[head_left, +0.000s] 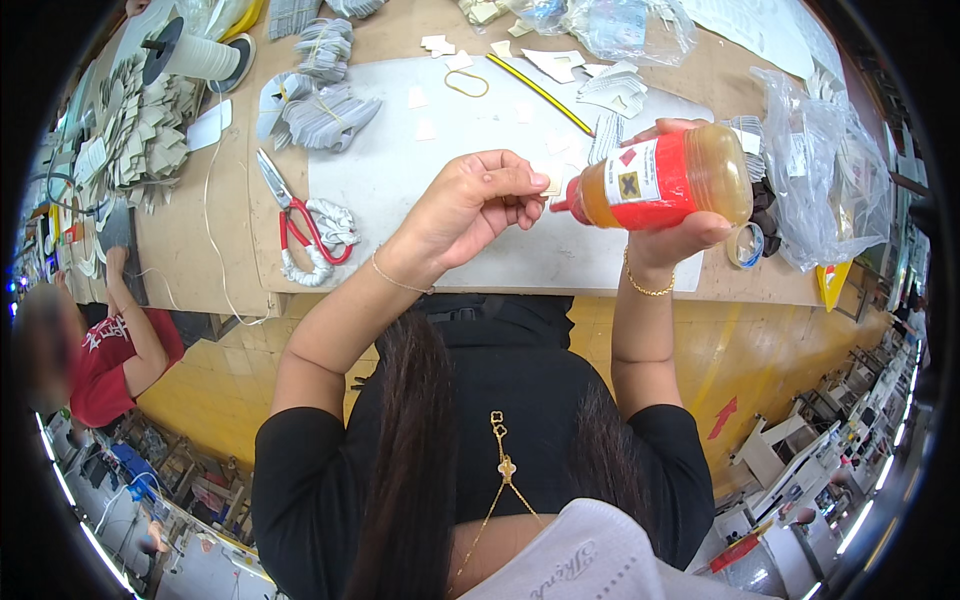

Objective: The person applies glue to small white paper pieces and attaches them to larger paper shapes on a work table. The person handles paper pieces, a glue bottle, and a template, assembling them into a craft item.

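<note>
My right hand is wrapped round a glue bottle of amber liquid with a red band and a red nozzle. The bottle lies tipped on its side, its nozzle pointing left. Just left of the nozzle tip, my left hand pinches a small cream piece between thumb and forefinger. Whether the tip touches the piece I cannot tell. Below both hands lies a pale sheet on the worktable, with several small cream pieces scattered on it.
Red-handled scissors lie left of the sheet, by grey bundles. A yellow-black pencil and rubber band lie beyond my hands. Right are plastic bags and a tape roll. Far left are a thread spool and a co-worker.
</note>
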Demonstrator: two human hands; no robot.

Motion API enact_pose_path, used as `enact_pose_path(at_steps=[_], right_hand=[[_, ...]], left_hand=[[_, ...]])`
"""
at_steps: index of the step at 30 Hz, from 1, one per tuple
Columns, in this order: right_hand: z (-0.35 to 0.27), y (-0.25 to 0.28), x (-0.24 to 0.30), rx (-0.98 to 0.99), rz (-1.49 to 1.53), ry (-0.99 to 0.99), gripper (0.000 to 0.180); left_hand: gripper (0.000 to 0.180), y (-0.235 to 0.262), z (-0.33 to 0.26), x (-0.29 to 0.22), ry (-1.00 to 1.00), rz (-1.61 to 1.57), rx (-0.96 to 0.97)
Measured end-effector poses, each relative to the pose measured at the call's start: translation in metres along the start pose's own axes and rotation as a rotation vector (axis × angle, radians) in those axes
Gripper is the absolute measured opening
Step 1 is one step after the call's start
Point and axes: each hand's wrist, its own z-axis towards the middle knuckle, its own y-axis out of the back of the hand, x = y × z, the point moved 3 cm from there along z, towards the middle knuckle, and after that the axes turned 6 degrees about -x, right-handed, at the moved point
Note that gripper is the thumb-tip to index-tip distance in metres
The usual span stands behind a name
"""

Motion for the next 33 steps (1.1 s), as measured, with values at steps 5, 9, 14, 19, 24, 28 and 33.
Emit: enact_pose_path(at_steps=[5,9,14,19,24,28,33], right_hand=[[0.013,0.013,-0.016,0.095,0.727,-0.386,0.095],[0.028,0.023,-0.016,0.285,1.169,-0.564,0.094],[0.030,0.029,-0.015,0.227,1.166,-0.537,0.094],[0.017,0.025,-0.012,-0.103,0.567,-0.292,0.092],[0.009,0.008,-0.002,-0.142,0.051,0.015,0.099],[0.010,0.002,0.002,-0.071,-0.036,0.072,0.103],[0.012,-0.003,0.004,-0.049,-0.045,0.094,0.106]], left_hand=[[0.005,0.001,0.000,-0.003,-0.036,-0.024,0.054],[0.011,0.003,-0.001,-0.003,-0.032,-0.043,0.020],[0.014,0.002,-0.001,-0.004,-0.001,-0.028,-0.016],[0.007,0.001,-0.002,-0.001,0.020,-0.056,-0.069],[0.008,0.005,0.001,0.000,0.044,0.009,0.005],[0.012,0.005,0.001,0.001,0.003,0.025,0.002],[0.014,0.005,0.001,0.000,-0.042,0.081,-0.036]])
